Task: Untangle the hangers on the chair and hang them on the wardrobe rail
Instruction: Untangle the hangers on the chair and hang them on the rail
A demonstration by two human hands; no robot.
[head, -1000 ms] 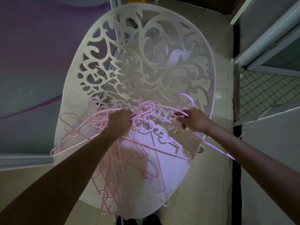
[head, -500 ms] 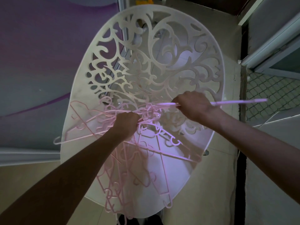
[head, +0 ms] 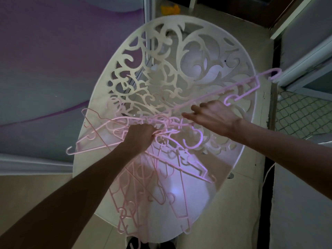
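Nearest, the pink hanger tangle (head: 143,177) sprawls over the seat of the white chair (head: 188,198). The left hand (head: 142,136) grips its knotted middle, fingers curled tight round several bars. Beyond and to the right, the right hand (head: 213,116) reaches in with fingers loosely spread; whether they pinch anything I cannot tell. 1 raised hanger (head: 239,89) lies just past them, its long axis slanting up and right, away from the knot. The right hand is nearer it, so drawing it out along that line looks likeliest. No wardrobe rail is in view.

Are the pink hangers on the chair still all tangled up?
Mostly tangled: the pile of pink hangers crisscrosses on the white chair, bunched in the left hand.
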